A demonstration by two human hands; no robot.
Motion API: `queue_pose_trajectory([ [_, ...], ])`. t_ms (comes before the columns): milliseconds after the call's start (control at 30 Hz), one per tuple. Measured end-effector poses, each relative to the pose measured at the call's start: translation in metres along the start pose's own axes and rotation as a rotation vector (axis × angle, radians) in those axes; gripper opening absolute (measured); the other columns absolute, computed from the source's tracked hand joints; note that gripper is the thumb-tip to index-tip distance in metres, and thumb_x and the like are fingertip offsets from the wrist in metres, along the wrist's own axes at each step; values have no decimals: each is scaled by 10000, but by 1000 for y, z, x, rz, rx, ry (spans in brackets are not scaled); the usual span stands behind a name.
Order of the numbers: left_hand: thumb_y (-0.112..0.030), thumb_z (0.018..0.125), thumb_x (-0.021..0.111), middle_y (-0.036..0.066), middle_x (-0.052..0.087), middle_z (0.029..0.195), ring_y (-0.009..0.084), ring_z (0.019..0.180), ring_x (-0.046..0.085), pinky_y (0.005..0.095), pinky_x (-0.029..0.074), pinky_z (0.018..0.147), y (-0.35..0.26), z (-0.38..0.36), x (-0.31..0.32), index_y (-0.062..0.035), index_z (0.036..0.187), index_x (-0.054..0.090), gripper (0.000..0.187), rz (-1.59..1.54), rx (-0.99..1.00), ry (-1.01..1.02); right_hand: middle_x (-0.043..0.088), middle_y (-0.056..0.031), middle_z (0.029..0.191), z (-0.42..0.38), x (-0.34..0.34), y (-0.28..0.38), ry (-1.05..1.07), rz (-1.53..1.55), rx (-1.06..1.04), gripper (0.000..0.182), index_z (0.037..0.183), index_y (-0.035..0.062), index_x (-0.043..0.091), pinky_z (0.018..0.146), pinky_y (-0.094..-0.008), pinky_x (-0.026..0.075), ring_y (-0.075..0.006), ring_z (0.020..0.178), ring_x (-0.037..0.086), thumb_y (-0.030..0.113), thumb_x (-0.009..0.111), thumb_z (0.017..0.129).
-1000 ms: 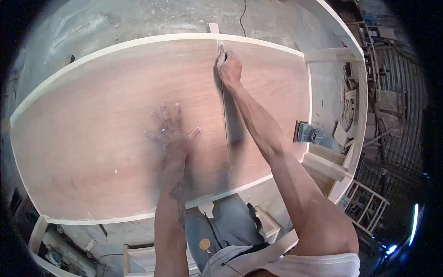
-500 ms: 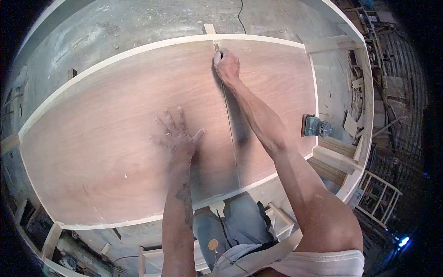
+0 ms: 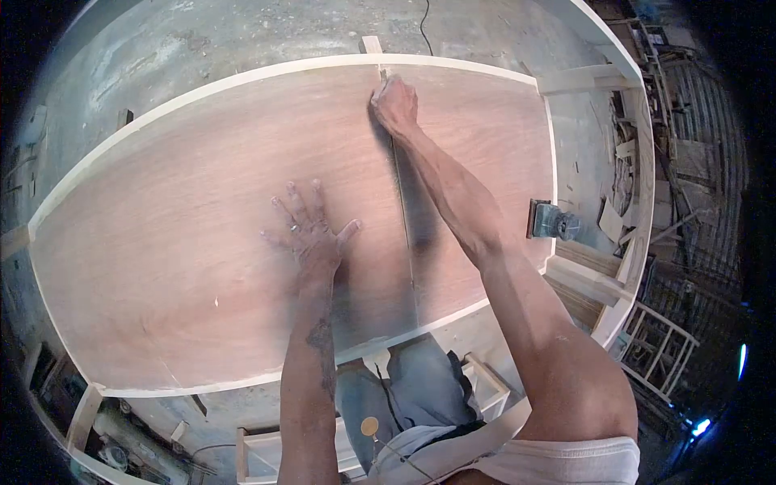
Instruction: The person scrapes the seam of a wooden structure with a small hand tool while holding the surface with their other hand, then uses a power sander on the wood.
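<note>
A large reddish wooden panel with a pale edge band lies before me. A thin dark seam crosses it from the far edge to the near edge. My left hand is open, its fingers spread on the panel left of the seam; a ring shows on one finger. At the seam's far end, my right hand is closed in a fist. A small narrow piece shows just beyond the knuckles, but what the fist grips is hidden.
An electric sander rests at the panel's right edge. Pale wooden framing runs around the panel, with slats at the right. A black cord lies on the concrete floor beyond. Scrap wood is piled at the right.
My right hand has shifted slightly toward the panel's far edge and turned a little, still closed. The left hand stays spread in nearly the same place. The view has moved slightly.
</note>
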State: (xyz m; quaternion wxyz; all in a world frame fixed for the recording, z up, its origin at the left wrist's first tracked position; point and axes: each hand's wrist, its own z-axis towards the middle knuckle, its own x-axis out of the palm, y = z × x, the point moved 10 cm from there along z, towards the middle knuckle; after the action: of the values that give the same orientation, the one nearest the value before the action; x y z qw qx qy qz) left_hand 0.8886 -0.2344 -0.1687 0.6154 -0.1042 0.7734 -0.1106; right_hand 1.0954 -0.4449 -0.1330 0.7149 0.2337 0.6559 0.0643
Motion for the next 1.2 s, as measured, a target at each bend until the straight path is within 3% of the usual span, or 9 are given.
queue_pose_trajectory([
  [67,-786,702,563,170,-68,1596,463,1439,-76,855,-24,902,0,2,4,-291,1547,47,1107,13,-4,45,647,-284,833,10,13,-13,25,-4,27,212,887,-45,595,770,-509,524,-468,839,639,116,617,752],
  [367,-733,714,612,174,-56,1594,456,1441,-82,835,-27,945,-1,1,-2,-283,1546,74,1088,-3,-34,133,645,-291,838,13,7,-4,25,-28,-6,207,876,-50,596,765,-514,521,-469,852,636,61,636,706],
  [467,-726,727,605,172,-44,1595,455,1442,-75,837,-31,942,0,1,1,-285,1545,74,1070,21,-41,136,643,-294,843,15,6,-4,53,-25,-78,194,885,-46,592,765,-516,519,-470,855,635,67,608,728],
  [867,-762,739,544,170,-29,1595,462,1443,-18,844,10,932,-2,0,-4,-274,1547,77,1053,22,3,40,648,-285,885,14,15,-11,65,-41,-37,208,938,-49,587,809,-512,514,-466,901,636,79,542,780],
  [967,-730,692,639,144,-34,1604,441,1450,-58,849,12,925,-1,0,-5,-269,1540,133,1090,-17,12,-12,648,-288,900,13,11,-8,42,-34,-31,222,938,-49,596,817,-503,516,-459,903,638,85,561,764],
  [1200,-717,704,643,172,-30,1598,445,1449,-68,848,15,927,-2,1,-1,-258,1543,113,1094,-2,-16,60,646,-274,899,20,14,2,113,-79,-93,239,931,-36,599,800,-496,520,-454,900,630,109,576,744],
])
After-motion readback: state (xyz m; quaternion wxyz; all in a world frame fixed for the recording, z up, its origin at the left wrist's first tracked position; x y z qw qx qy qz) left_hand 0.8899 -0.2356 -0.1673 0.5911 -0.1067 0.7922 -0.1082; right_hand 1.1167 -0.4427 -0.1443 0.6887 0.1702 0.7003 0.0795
